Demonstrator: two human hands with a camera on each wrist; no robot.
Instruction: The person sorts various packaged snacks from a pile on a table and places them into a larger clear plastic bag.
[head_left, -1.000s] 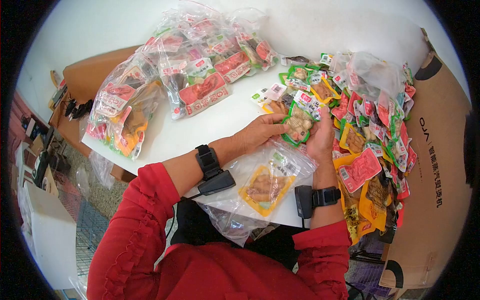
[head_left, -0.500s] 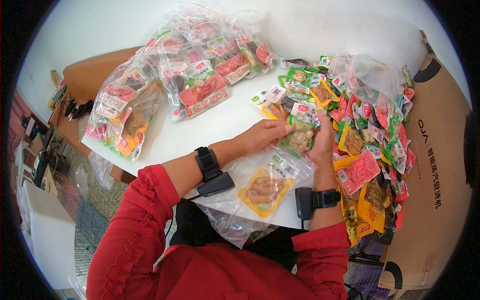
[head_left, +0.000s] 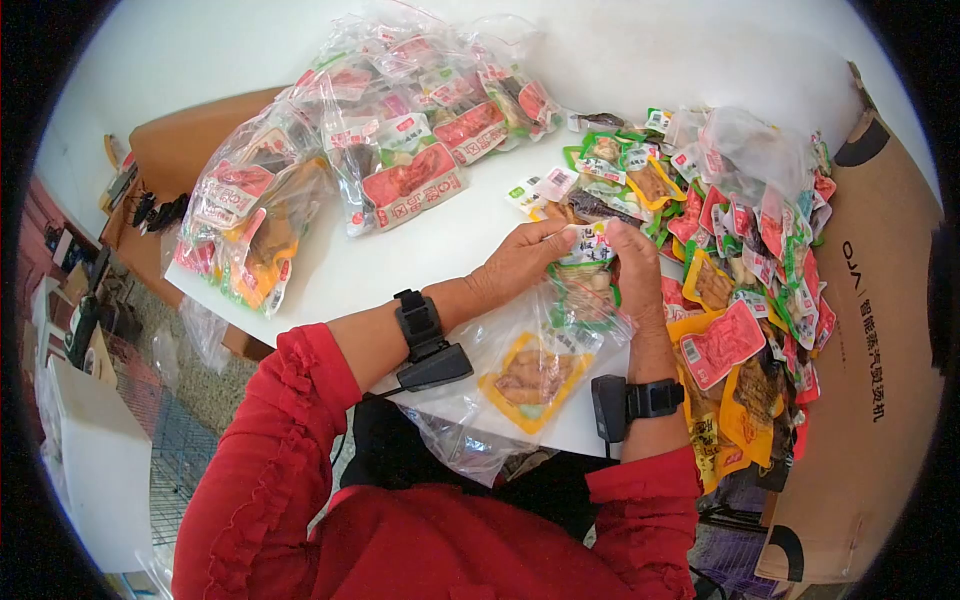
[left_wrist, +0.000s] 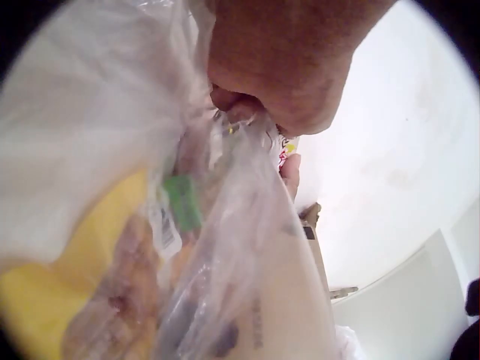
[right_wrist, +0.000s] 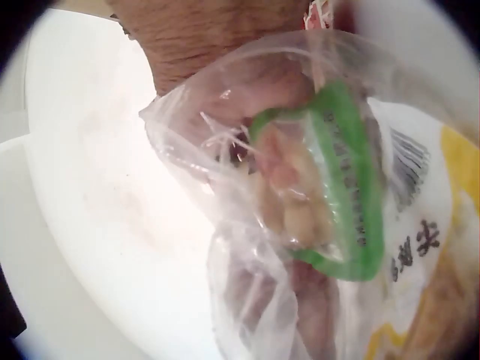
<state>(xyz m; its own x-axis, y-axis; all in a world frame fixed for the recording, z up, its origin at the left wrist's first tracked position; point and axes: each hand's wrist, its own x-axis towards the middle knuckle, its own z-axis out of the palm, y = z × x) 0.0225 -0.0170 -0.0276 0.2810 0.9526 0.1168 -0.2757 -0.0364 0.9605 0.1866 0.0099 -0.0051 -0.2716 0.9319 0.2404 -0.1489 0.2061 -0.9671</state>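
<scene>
A green-edged food packet (head_left: 584, 285) hangs between both hands, its lower part at the mouth of a clear plastic bag (head_left: 480, 430). My left hand (head_left: 518, 262) pinches its upper left corner and my right hand (head_left: 640, 275) the upper right. In the right wrist view the packet (right_wrist: 300, 187) shows behind clear film, below the right hand (right_wrist: 225, 45). The left wrist view has the left hand (left_wrist: 289, 60) above the bag film (left_wrist: 255, 225). A yellow-edged packet (head_left: 535, 382) lies inside the bag on the white table (head_left: 480, 215).
Filled clear bags (head_left: 410, 185) stand along the table's back left. A large heap of loose packets (head_left: 745, 255) covers the right side, with a crumpled clear bag (head_left: 745, 150) on top. Beyond it leans a cardboard box (head_left: 860, 350). Yellow packets (head_left: 720, 430) overhang the front right edge.
The green-edged packet has turned more upright, its lower part now over the bag mouth. Both hands have shifted to its top corners, the right hand's thumb moving inward.
</scene>
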